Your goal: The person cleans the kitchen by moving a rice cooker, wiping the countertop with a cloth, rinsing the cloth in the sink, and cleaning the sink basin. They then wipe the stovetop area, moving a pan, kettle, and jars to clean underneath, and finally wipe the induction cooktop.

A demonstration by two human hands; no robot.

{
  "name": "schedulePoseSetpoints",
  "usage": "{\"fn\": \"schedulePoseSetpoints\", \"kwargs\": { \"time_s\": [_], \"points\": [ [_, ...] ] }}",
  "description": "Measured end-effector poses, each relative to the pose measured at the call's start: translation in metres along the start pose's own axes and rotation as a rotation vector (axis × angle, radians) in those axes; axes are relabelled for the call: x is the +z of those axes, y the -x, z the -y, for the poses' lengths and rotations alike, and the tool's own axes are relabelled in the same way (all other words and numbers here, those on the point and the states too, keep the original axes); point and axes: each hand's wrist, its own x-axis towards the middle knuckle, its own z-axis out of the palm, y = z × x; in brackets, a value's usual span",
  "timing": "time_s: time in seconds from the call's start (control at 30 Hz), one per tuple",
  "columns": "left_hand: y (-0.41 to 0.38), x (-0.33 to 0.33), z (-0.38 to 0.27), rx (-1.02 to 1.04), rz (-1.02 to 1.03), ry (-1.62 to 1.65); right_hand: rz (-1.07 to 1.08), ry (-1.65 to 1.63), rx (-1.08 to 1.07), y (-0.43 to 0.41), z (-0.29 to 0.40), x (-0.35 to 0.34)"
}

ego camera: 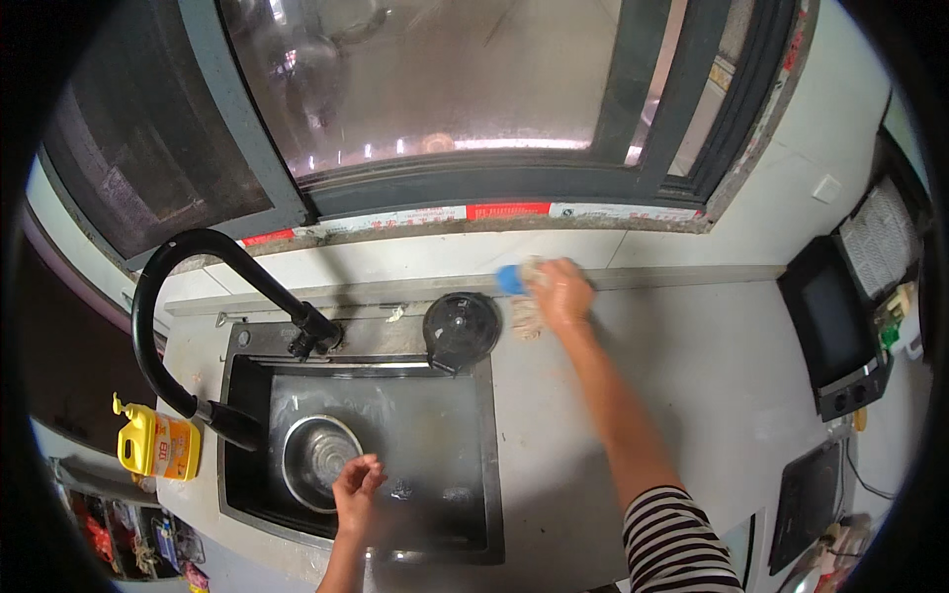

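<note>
My right hand (565, 295) is at the back edge of the counter, its fingers around a pale, crumpled cloth or scrubber (534, 271). A blue object (510, 279) touches that on its left, and a beige, ribbed-looking piece (527, 319) lies on the counter just below. My left hand (359, 478) hovers over the black sink (494, 474) with fingers curled and nothing visible in them. Beneath it, a round steel bowl (320, 459) rests in the sink, which holds cloudy water. A round black lid-like item (462, 330) sits on the sink's back rim.
A black gooseneck faucet (215, 244) arches over the sink's left side. Left of the sink stands a yellow pump bottle (157, 442). At the right are a black microwave oven (830, 326) and a flat black cooktop (806, 504). A window frame (482, 181) runs behind the counter.
</note>
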Motion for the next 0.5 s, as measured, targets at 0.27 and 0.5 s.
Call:
{"fn": "schedulePoseSetpoints", "kwargs": {
  "time_s": [0.27, 0.5],
  "points": [
    [0.030, -0.026, 0.019, 0.011, -0.006, -0.022, -0.400, 0.193, 0.176, 0.002, -0.063, -0.012],
    [0.043, 0.056, 0.005, -0.025, 0.159, 0.048, -0.051, -0.073, -0.015, -0.003, 0.006, 0.023]
  ]
}}
